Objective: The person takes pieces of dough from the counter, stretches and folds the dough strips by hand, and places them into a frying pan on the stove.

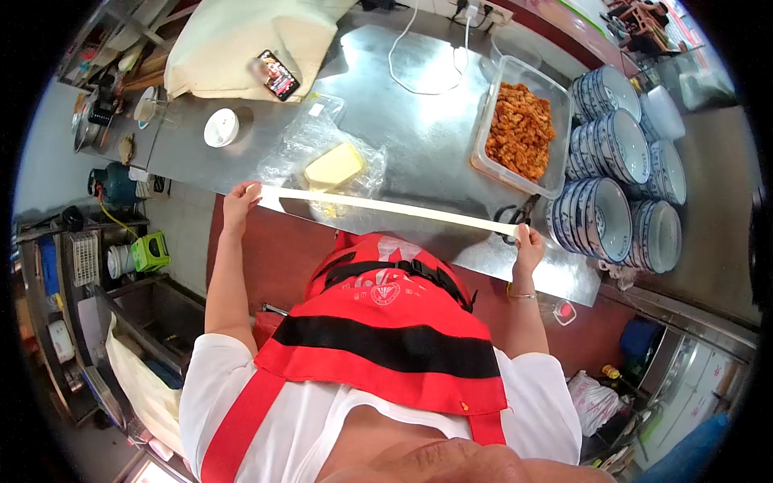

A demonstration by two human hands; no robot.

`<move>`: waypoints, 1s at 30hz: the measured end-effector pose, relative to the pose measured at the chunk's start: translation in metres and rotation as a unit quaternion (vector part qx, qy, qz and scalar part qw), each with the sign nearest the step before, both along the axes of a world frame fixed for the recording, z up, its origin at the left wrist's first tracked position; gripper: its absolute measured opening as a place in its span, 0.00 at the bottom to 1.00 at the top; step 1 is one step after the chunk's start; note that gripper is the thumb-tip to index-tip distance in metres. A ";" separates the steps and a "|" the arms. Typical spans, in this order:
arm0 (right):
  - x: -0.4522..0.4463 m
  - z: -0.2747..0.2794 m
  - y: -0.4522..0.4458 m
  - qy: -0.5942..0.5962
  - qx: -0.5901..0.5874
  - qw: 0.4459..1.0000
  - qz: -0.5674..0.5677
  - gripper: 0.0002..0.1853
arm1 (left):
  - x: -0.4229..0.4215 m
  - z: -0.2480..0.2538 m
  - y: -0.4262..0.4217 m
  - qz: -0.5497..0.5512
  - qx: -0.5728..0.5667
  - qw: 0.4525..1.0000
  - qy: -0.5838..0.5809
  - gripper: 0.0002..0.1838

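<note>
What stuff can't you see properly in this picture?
All in the head view:
The very ends of the pale strip: hidden by the fingers of the left hand and right hand.
What the phone is showing: too small and partly blurred.
Insides of most stacked bowls: hidden by other bowls nested in them.
Little printing on the red apron: too small to read.

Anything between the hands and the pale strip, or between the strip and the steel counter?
Left hand and right hand hold the pale strip by its ends, nothing visible between. Under its left part, clear plastic lies on the steel counter; black scissors lie by its right end.
</note>
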State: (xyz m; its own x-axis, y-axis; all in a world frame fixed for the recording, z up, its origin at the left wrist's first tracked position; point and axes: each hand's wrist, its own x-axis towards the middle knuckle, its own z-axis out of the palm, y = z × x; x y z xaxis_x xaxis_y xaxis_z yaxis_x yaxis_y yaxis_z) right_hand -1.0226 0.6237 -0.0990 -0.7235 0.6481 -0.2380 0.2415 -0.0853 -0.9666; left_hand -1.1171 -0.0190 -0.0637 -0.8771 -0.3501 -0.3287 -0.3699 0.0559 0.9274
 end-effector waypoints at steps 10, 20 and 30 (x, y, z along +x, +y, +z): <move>0.065 -0.002 0.096 -0.098 0.070 0.989 0.087 0.10 | 0.001 0.004 0.043 -0.154 -0.064 0.983 -0.076 0.13; 0.123 0.182 0.191 0.110 -0.055 0.988 -0.094 0.06 | -0.039 0.165 0.079 -0.154 0.018 0.981 0.113 0.11; 0.196 -0.035 0.189 -0.211 0.121 0.970 0.020 0.12 | 0.016 -0.049 0.121 -0.253 -0.154 0.949 -0.106 0.14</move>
